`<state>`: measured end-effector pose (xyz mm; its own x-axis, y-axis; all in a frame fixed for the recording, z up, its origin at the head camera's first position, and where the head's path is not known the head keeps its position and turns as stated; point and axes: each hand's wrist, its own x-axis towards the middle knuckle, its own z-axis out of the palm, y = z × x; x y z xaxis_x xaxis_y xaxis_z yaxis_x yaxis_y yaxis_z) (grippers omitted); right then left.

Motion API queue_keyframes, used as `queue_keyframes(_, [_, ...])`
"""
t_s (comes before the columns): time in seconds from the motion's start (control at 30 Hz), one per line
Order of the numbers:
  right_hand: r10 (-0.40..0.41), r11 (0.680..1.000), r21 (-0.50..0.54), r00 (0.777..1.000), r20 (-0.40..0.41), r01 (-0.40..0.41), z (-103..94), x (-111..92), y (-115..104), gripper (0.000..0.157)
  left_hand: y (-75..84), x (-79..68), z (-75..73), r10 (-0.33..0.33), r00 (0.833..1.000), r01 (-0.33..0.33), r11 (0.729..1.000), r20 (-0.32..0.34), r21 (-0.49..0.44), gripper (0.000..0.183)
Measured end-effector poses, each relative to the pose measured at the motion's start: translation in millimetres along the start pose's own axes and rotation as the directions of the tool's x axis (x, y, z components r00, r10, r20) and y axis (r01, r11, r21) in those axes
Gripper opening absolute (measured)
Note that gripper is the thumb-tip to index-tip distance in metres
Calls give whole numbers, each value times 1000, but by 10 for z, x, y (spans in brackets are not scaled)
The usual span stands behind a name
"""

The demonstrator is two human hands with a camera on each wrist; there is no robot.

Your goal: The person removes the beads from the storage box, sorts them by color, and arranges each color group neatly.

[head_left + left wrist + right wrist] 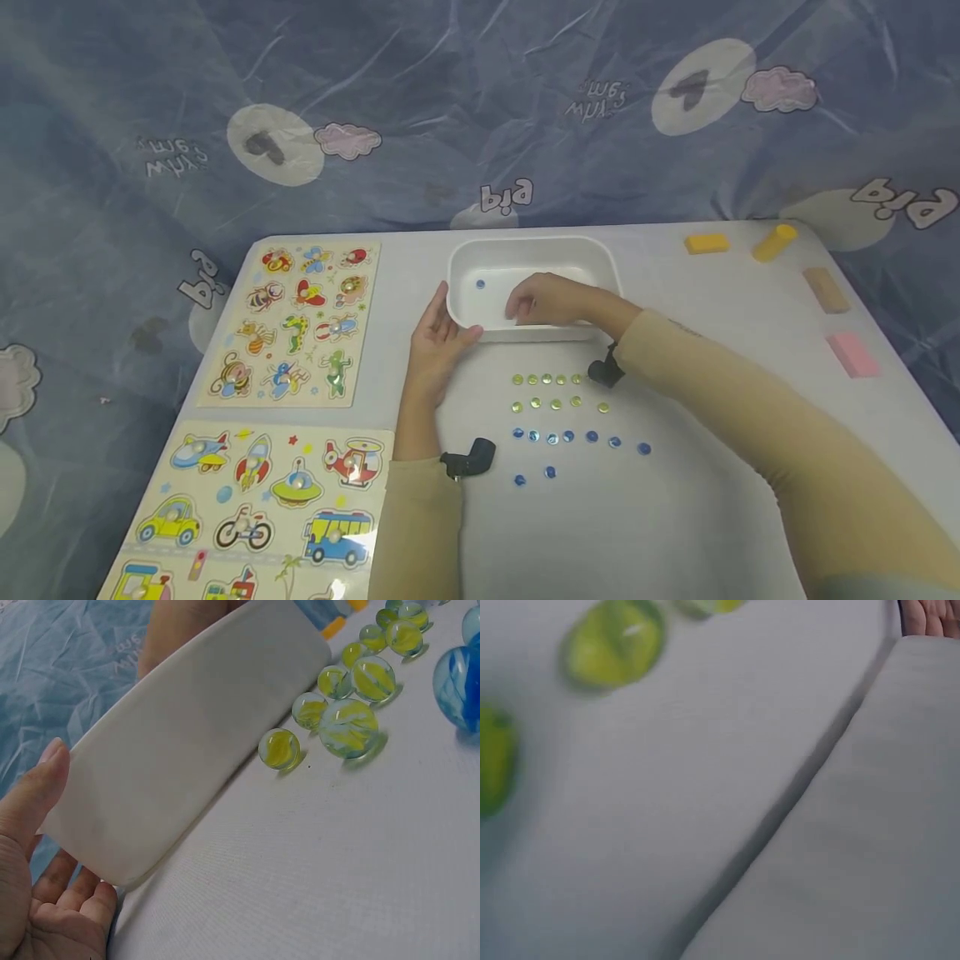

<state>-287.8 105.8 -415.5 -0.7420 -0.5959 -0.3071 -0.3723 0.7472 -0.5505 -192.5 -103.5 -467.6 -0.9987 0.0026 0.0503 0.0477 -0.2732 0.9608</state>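
Note:
A white tray stands near the back of the table, with one blue marble on its floor at the left. My left hand holds the tray's near left corner, thumb by the rim and fingers along the side. Inside the tray is my right hand, reaching over the near wall with fingers bent downward. Its fingertips are hidden, so I cannot tell whether they pinch anything. In front of the tray, yellow marbles lie in two rows, and blue marbles lie in two rows nearer to me.
Two picture puzzle boards, one with insects and one with vehicles, lie at the left. Along the right side are a yellow block, a yellow cylinder, a wooden block and a pink block. Blue patterned cloth hangs behind.

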Motion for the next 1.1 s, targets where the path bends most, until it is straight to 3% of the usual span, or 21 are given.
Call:
queue_keyframes(0.4, [-66, 998, 29, 996, 66, 64, 110, 309, -345, 21, 5, 8, -31, 8, 1000, -8, 1000, 24, 10, 89])
queue_keyframes(0.57, [-19, 1000, 14, 999, -37, 20, 121, 345, -362, 23, 4, 12, -37, 9, 999, -9, 1000, 31, 8, 90])
queue_keyframes(0.77, [41, 999, 17, 981, -191, -38, 93, 383, -323, 36, 26, 13, -27, -1, 1000, 0, 999, 21, 36, 91])
queue_keyframes(0.93, [37, 999, -26, 969, -245, -44, 96, 439, -310, 42, 37, 11, -22, -32, 1000, 31, 998, 1, 61, 90])
queue_keyframes(1.1, [30, 997, -64, 967, -253, -47, 116, 475, -333, 31, 33, 10, -20, -31, 1000, 31, 999, 3, 43, 90])
